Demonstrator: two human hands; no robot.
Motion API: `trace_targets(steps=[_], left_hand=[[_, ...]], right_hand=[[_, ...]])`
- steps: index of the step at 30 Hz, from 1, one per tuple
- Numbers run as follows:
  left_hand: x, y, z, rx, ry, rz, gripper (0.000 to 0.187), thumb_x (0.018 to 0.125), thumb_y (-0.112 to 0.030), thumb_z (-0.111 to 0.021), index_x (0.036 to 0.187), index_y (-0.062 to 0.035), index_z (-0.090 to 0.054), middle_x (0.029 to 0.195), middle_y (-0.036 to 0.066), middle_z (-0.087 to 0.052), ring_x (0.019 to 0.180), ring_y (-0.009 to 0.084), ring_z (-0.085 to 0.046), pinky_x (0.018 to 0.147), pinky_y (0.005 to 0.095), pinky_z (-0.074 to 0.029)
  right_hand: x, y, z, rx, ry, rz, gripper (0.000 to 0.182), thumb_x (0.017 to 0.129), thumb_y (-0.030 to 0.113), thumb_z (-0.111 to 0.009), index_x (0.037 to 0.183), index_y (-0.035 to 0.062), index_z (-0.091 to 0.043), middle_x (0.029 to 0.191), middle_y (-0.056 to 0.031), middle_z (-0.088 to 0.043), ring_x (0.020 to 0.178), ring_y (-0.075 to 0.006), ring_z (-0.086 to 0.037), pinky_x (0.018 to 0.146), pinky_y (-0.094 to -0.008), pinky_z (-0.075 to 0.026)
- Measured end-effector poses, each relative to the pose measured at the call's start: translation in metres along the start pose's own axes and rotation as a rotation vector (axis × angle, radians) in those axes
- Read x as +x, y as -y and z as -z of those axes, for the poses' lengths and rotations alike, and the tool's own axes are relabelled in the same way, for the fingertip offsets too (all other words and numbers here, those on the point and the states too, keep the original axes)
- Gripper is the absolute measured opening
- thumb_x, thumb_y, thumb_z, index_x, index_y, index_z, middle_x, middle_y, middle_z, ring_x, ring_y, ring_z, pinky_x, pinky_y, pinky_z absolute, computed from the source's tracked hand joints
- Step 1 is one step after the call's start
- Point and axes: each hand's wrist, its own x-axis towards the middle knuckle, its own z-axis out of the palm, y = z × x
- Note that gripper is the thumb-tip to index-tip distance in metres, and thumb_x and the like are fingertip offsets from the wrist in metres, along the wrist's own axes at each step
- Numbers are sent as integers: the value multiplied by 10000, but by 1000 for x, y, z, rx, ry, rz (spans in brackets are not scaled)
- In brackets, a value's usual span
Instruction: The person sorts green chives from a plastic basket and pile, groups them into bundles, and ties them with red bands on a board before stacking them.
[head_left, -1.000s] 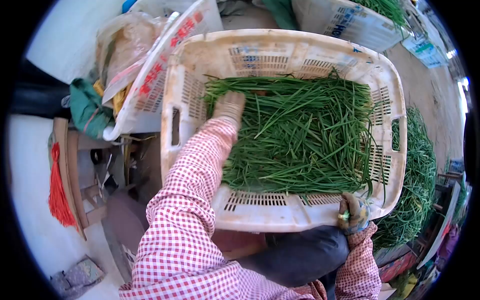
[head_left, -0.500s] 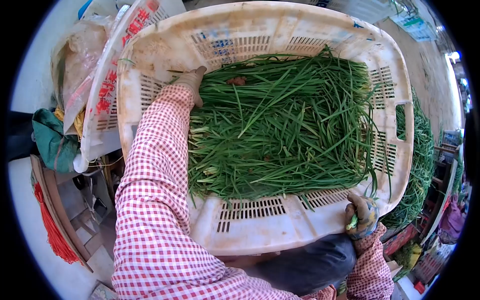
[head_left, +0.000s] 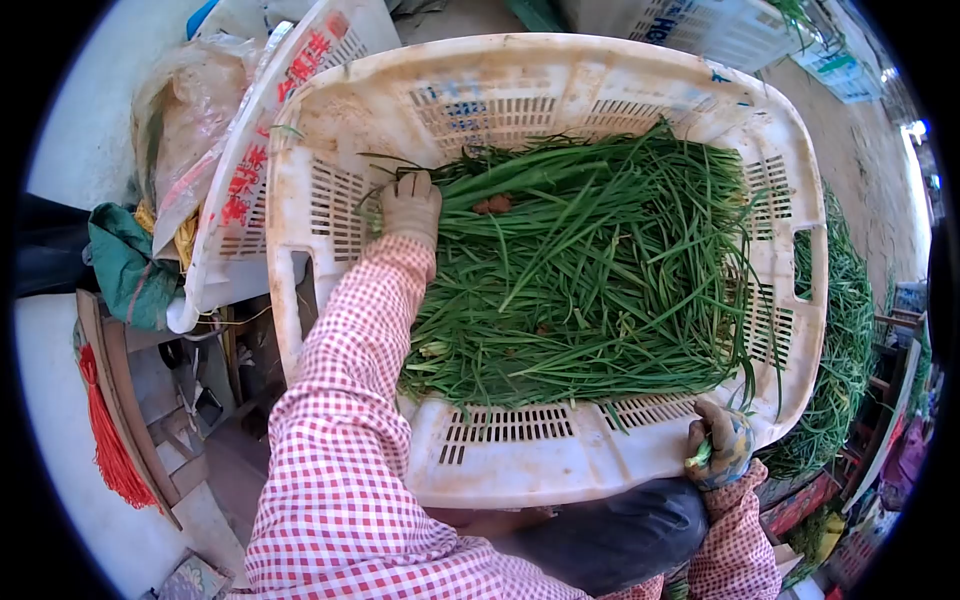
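Long green garlic chives lie in a thick layer inside a white plastic basket with slotted walls. My left hand, in a pale glove, rests on the stalk ends at the layer's upper left. Its fingers lie over the chives, with the tips partly hidden. Outside the basket's lower right rim, my right hand, in a patterned glove, is closed. A pale green stalk end shows between its fingers. A reddish-brown clump sits among the leaves near my left hand.
Left of the basket leans another white crate with red writing, beside a clear plastic bag and a green cloth. A red tassel hangs at lower left. More chives are piled beyond the right rim.
My left hand has turned from gripping sideways at the stalk ends to lying on top of them, fingers pointing away. The view has shifted slightly; my right hand stays by the rim.
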Motion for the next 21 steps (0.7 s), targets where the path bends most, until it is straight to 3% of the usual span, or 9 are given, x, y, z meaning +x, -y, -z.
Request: trace_targets(steps=[2, 5, 7, 9, 11, 13, 17, 18, 21], left_hand=[[-3, -2, -46, -151, -419, 53, 400, 867, -132, -537, 1266, -115, -523, 1363, 126, -460, 1281, 276, -434, 1099, 479, -282], [2, -4, -90, -255, -718, 49, 462, 810, -114, -591, 1263, -104, -502, 1334, 132, -489, 1289, 280, -420, 1097, 477, -282], [-8, -1, -55, -265, -643, 46, 495, 803, -110, -609, 1281, -98, -481, 1318, 121, -511, 1294, 268, -416, 1107, 469, -275], [-4, 7, -21, -232, -145, 7, 760, 676, -154, -762, 1346, -81, -413, 1433, 131, -401, 1365, 269, -328, 1160, 444, -187], [16, 13, -15, -149, -122, -10, 739, 708, -183, -765, 1351, -84, -416, 1435, 133, -404, 1370, 268, -331, 1159, 435, -205], [18, 23, 9, -76, 115, -163, 702, 745, -197, -752, 1353, -83, -419, 1448, 133, -390, 1381, 263, -320, 1166, 416, -198], [5, 23, 42, -210, 258, -137, 649, 782, -202, -723, 1338, -54, -423, 1332, 160, -516, 1249, 268, -498, 1064, 390, -399], [6, 19, 37, -129, 165, -150, 612, 789, -173, -713, 1322, -54, -438, 1234, 176, -583, 1158, 283, -570, 976, 377, -483], [1, 15, 61, -112, 239, -79, 579, 784, -128, -705, 1302, -51, -457, 1203, 190, -598, 1137, 301, -582, 956, 373, -496]], right_hand=[[-3, -3, 0, -7, 24, -12, 261, 774, 57, -594, 1032, 41, -628, 838, -119, -660, 741, -307, -620, 714, -401, -485], [-2, -3, -1, 0, 13, 12, 262, 772, 54, -595, 1032, 36, -625, 852, -127, -661, 755, -312, -622, 720, -403, -486], [0, -2, 0, 16, 29, 3, 258, 774, 54, -591, 1030, 33, -624, 855, -133, -660, 759, -321, -623, 725, -404, -488], [1, -1, -1, 13, 11, 17, 256, 775, 56, -591, 1027, 34, -627, 853, -132, -660, 757, -324, -623, 723, -407, -490], [0, 0, -1, 1, 12, -1, 275, 764, 74, -608, 1035, 40, -633, 847, -139, -660, 774, -337, -626, 729, -417, -489], [-2, 1, 0, -10, 25, -33, 295, 753, 92, -624, 1044, 45, -639, 841, -146, -659, 792, -350, -628, 735, -426, -489], [2, 1, 1, 24, 43, -60, 308, 742, 80, -634, 1047, 35, -633, 827, -155, -654, 780, -352, -629, 720, -425, -491], [1, 0, 0, 10, 13, -28, 284, 748, 61, -614, 1031, 35, -634, 809, -146, -641, 756, -341, -622, 702, -418, -488], [1, -2, 0, 28, -39, 14, 275, 746, 34, -592, 1018, 33, -630, 812, -146, -636, 746, -337, -618, 695, -414, -490]])
